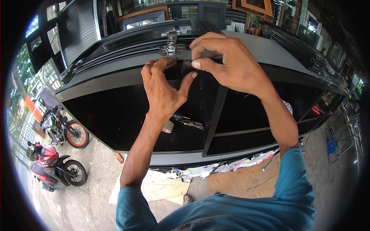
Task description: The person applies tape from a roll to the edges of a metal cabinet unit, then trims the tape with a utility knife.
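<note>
My left hand [165, 90] rests its bent fingertips against the top front edge of a black cabinet [214, 115], just below a metal hinge [172, 45]. Its thumb stands apart from the fingers, and nothing shows in its grip. To the right, my right hand [237, 63] curls over the same edge with thumb and forefinger pinched. A small shiny patch [187, 64] lies by the pinch; whether the fingers hold it, I cannot make out. The hinge sits on the grey top board [266, 52], close to both hands.
Inside the cabinet lie dark tools [189, 122] and, in the right compartment, a red-handled tool [316, 109]. Dark frame profiles [115, 54] lie along the top. Cardboard [235, 181] covers part of the concrete floor. A motorcycle [63, 129] and a red scooter [54, 167] stand left.
</note>
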### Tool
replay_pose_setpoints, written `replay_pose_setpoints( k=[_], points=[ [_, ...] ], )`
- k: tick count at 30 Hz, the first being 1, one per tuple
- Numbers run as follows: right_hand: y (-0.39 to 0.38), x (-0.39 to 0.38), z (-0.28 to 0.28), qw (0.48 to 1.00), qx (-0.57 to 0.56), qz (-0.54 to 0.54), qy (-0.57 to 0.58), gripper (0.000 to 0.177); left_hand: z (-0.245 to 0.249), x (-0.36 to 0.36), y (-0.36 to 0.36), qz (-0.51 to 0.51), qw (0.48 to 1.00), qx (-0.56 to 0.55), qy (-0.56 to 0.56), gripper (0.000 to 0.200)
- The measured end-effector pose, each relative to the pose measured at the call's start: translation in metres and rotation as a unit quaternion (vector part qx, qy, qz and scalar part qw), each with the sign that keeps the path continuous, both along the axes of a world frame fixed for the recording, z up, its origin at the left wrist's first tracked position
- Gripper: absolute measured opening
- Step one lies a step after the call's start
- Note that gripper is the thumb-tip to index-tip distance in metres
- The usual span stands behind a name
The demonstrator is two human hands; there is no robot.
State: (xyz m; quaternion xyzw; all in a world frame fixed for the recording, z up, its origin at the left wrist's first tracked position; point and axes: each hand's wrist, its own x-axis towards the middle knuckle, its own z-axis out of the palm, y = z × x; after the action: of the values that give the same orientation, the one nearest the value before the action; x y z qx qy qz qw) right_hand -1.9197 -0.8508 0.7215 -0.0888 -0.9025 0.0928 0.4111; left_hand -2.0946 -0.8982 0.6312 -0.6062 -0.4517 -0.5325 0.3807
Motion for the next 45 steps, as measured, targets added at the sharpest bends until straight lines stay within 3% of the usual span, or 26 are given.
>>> replay_pose_setpoints(
  k=[18,24,26,32,39,45],
  points=[
    [0.018,-0.014,-0.002,0.997,0.05,-0.026,0.054,0.016,0.001,0.001,0.003,0.019,0.999,0.025,0.039,0.07],
    [0.022,-0.015,-0.004,0.997,0.014,-0.015,0.072,0.02,0.007,0.002,-0.003,0.009,1.0,0.007,0.02,0.057],
    [0.024,-0.016,-0.008,0.997,-0.014,-0.021,0.068,0.023,0.008,0.0,-0.003,-0.036,0.999,0.025,0.021,0.049],
    [0.03,-0.018,-0.01,0.996,0.009,0.008,0.09,0.023,0.007,-0.004,0.009,-0.049,0.997,0.065,-0.009,0.042],
    [0.029,-0.019,-0.01,0.997,0.003,0.0,0.083,0.02,0.015,0.0,0.013,-0.004,0.995,0.09,-0.034,0.027],
    [0.029,-0.019,-0.01,0.997,0.0,-0.012,0.079,0.019,0.017,0.006,0.01,0.048,0.994,0.08,-0.05,0.031]
  ],
)
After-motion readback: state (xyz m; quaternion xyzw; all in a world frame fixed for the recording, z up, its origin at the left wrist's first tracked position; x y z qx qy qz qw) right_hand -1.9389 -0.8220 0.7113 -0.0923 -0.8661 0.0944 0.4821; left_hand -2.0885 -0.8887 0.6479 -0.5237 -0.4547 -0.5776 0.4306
